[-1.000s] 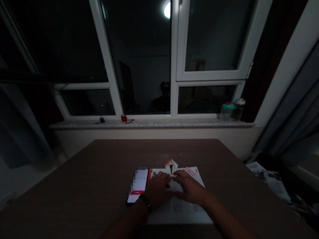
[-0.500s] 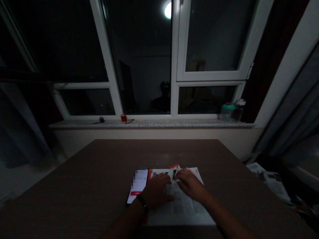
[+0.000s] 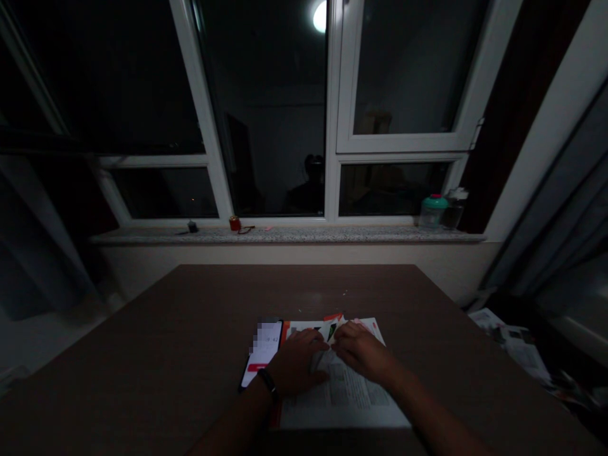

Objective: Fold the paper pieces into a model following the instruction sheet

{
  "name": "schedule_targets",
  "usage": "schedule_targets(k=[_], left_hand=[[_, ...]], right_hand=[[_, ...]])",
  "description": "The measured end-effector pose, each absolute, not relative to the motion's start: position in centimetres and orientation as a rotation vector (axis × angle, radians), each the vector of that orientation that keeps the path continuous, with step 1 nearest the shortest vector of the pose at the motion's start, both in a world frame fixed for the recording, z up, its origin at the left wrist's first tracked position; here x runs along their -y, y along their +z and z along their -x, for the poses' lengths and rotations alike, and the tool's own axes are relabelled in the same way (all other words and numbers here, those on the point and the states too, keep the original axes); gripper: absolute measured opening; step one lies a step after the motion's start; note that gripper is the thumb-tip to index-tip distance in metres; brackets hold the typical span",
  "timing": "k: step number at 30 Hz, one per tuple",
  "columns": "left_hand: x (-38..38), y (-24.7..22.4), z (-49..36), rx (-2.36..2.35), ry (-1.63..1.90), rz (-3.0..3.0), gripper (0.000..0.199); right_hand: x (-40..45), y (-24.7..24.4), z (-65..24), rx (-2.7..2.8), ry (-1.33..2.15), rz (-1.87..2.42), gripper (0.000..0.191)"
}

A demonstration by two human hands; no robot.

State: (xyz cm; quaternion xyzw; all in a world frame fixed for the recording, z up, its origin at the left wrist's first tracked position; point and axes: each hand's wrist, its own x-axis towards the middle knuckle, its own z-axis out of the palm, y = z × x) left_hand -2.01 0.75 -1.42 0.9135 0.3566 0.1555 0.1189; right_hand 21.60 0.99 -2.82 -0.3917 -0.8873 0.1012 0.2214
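Observation:
A printed booklet or stack of sheets (image 3: 351,411) with an orange-red left border lies in front of me. My left hand (image 3: 299,364), wearing a dark wristband (image 3: 267,384), rests flat on its left part, thumb held away from the fingers. My right hand (image 3: 363,351) has its fingers bent together at the upper middle, pinching the top page. Between both hands the page's upper edge is torn or raised, and a dark and green patch (image 3: 331,331) shows beneath. The right fingertips are partly hidden. A lit phone (image 3: 255,377) lies just left of the booklet.
Small white scraps (image 3: 345,292) lie on the dark table (image 3: 213,297). Behind it, a stone windowsill (image 3: 304,235) bears a red jar (image 3: 234,223), a small dark item (image 3: 192,226) and a green-lidded container (image 3: 432,212). Papers (image 3: 517,348) are piled at lower right.
My right hand's fingers have drawn closer together and shifted slightly left, near my left fingertips. My left hand stays almost in place on the page.

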Motion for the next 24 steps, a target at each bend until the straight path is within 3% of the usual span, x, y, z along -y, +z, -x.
schedule_targets(k=[10, 15, 21, 24], left_hand=[[-1.31, -1.67, 2.65, -1.054, 0.402, -2.675, 0.054], [-1.31, -1.37, 2.69, -1.111, 0.399, -2.675, 0.063], [-1.02, -0.84, 2.53, -1.117, 0.427, -2.654, 0.038], [-1.00, -0.92, 2.58, -1.114, 0.479, -2.654, 0.039]], right_hand=[[-0.81, -2.24, -21.74, 2.411, 0.316, 1.007, 0.015], [-0.81, -2.26, -21.60, 2.223, 0.351, 1.097, 0.033], [-1.07, -2.79, -21.64, 2.266, 0.357, 1.143, 0.040], [-1.06, -2.82, -21.62, 2.340, 0.362, 1.147, 0.037]])
